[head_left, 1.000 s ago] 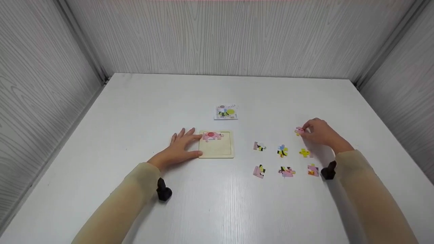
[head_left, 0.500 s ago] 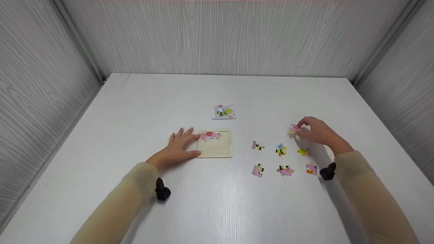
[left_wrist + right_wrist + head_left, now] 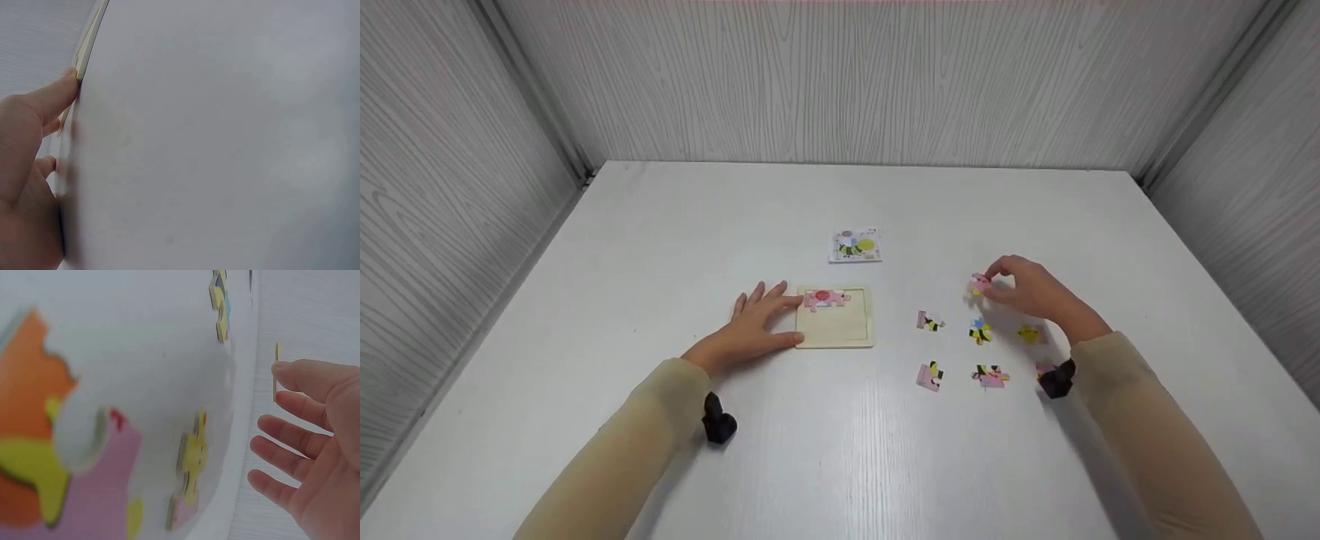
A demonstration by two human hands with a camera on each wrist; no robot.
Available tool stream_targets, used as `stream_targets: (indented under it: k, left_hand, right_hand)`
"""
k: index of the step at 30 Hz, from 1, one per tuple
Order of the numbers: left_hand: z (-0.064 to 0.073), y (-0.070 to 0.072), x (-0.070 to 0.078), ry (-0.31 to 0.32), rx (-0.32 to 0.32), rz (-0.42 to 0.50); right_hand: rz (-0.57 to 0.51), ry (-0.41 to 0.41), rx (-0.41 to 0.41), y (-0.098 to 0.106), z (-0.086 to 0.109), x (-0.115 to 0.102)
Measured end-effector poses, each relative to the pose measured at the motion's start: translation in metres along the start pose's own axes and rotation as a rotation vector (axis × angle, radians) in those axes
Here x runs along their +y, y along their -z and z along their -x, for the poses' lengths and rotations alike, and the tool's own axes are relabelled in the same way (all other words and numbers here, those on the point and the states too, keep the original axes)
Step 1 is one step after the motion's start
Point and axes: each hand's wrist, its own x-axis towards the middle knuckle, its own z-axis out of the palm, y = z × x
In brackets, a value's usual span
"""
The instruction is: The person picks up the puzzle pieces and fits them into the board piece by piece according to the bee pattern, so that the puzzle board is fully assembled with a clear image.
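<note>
Pinching a small pink jigsaw piece with yellow on it (image 3: pixel 978 284) between thumb and forefinger, the right hand (image 3: pixel 1029 288) is holding it above the white worktop (image 3: pixel 810 442). Well apart from it, the left hand (image 3: pixel 750 327) is lying with fingers spread, its thumb and index tip touching the left edge of a square, pale wooden tray (image 3: pixel 840 328). Inside the tray, a pink section bearing a red circle (image 3: pixel 826 299) is lying along the far side. Beyond the tray, a rectangular card printed with a bee (image 3: pixel 855 246) is lying flat. Right of the tray, loose pieces are forming two rows: a white, black and pink piece (image 3: pixel 931 322), a blue, black and yellow piece (image 3: pixel 980 331) and a yellow piece (image 3: pixel 1029 334) are making the far one; a pink and yellow piece (image 3: pixel 930 376), a pink and black piece (image 3: pixel 991 376) and a pink and orange piece (image 3: pixel 1044 367), partly hidden by a black wrist fitting (image 3: pixel 1057 380), are making the near one.
</note>
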Motion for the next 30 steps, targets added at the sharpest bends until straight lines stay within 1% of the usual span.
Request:
stream_targets:
  k: [4, 9, 18, 22, 30]
  left_hand:
    - [0.001, 0.0, 0.0, 0.002, -0.001, 0.009]
    - [0.001, 0.001, 0.001, -0.007, 0.016, 0.004]
    - [0.0, 0.001, 0.002, 0.008, 0.003, -0.008]
    - [0.0, 0.001, 0.002, 0.005, 0.003, -0.008]
    - [0.0, 0.001, 0.001, 0.005, -0.002, -0.018]
  right_hand:
    - [-0.007, 0.033, -0.005, -0.005, -0.004, -0.01]
    - [-0.022, 0.083, 0.005, -0.011, -0.008, -0.025]
    - [-0.041, 0.122, -0.021, -0.02, -0.016, -0.048]
    - [-0.054, 0.127, -0.034, -0.023, -0.019, -0.058]
    - [-0.043, 0.13, -0.062, -0.036, -0.027, -0.078]
